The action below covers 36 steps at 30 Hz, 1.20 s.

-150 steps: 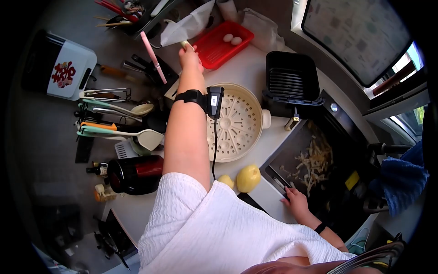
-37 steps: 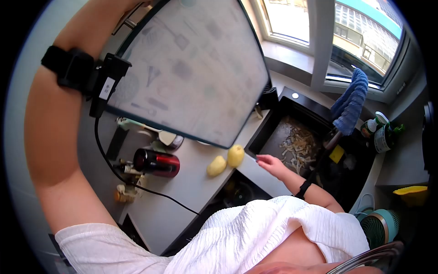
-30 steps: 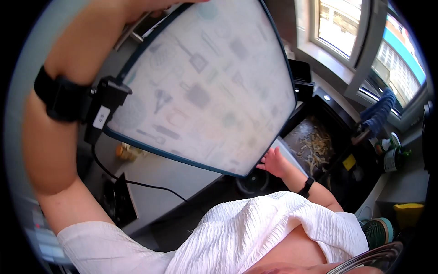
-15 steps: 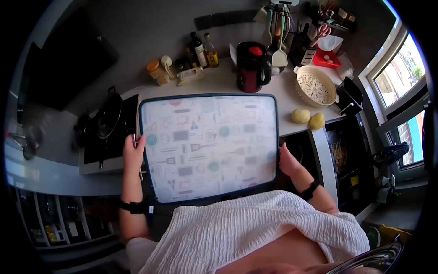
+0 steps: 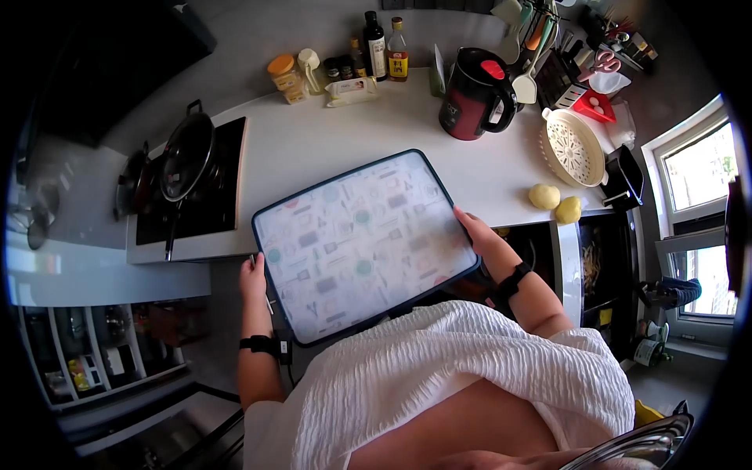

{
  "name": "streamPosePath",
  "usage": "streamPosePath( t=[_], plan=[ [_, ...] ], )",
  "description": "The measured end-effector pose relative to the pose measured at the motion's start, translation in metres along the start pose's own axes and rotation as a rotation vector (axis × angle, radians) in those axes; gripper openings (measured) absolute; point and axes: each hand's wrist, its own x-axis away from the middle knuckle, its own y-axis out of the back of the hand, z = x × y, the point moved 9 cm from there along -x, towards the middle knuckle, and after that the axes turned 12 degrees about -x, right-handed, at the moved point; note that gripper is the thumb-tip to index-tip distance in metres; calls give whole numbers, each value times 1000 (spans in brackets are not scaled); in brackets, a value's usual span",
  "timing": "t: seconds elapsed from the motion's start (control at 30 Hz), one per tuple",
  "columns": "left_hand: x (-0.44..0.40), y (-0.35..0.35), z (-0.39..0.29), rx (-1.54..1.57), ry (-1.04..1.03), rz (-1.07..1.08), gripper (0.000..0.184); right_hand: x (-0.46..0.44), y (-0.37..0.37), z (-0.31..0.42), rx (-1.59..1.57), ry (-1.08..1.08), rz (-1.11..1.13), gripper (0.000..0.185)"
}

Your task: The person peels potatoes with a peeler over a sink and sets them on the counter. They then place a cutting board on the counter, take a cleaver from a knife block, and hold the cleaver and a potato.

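Note:
A large rectangular cutting board (image 5: 364, 247), pale with printed kitchen-utensil pictures and a dark rim, is held tilted in front of my body. Its far half lies over the counter edge in view. My left hand (image 5: 252, 278) grips its left edge, and a slim metallic piece, too small to name, shows by those fingers. On the opposite edge, my right hand (image 5: 479, 233) is closed around the rim. Most fingers of both hands are hidden under the board. Two yellowish potatoes (image 5: 544, 196) lie on the counter to the right of my right hand.
A black pan (image 5: 188, 157) sits on the stove at left. Along the back stand bottles (image 5: 376, 47), jars (image 5: 286, 74) and a dark red kettle (image 5: 470, 94). A cream colander (image 5: 574, 149) and black bin (image 5: 624, 176) are at right, near a sink (image 5: 591, 266).
The board has turned counter-clockwise, its right side rising and its left side dropping toward me. Both hands moved with it and still grip it. The view has shifted, showing more bare counter behind.

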Motion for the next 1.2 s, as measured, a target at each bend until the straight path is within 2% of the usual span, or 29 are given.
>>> streamPosePath(
  t=[0.1,0.2,0.3,0.43,0.53,0.57,0.67,0.7,0.77,0.83,0.87,0.9,1.0,1.07,1.1,1.13,1.2],
  plan=[
    [-23,-12,-21,-5,62,-41,37,-39,18,23,126,59,-68,67],
    [-54,-29,-39,8,99,-3,36,-84,34,36,168,17,-82,66],
    [-99,-45,-54,-45,84,18,36,-112,40,61,430,72,-256,78],
    [-151,-60,-67,-151,42,1,37,-141,33,73,473,76,-267,76],
    [-184,-73,-70,-44,34,2,38,-144,18,83,374,58,-180,73],
    [-203,-80,-62,-80,29,42,40,-140,-9,84,224,54,-24,70],
    [-222,-94,-76,-209,-27,32,41,-109,-45,116,904,338,-274,65],
    [-221,-96,-87,-261,-91,-14,41,-103,-44,117,917,380,-324,55],
    [-228,-104,-106,-351,-239,-108,41,-93,-21,107,833,366,-346,48],
    [-241,-119,-99,-404,-267,-55,42,-67,8,94,791,335,-410,40],
    [-236,-125,-120,-424,-285,-29,43,-50,24,89,791,322,-465,36],
    [-234,-140,-101,-322,129,284,42,-31,33,84,802,388,-512,33],
    [-248,-156,-105,-422,-23,455,42,32,55,53,833,296,-667,33],
    [-272,-158,-108,-507,-334,436,43,57,69,25,771,213,-585,35],
    [-274,-148,-113,-267,-250,413,46,79,82,6,720,204,-725,36],
    [-273,-135,-125,-31,-154,397,50,96,87,-11,614,205,-772,37],
    [-220,-108,-199,51,-112,413,48,128,76,-24,552,136,-850,37]
  ],
)
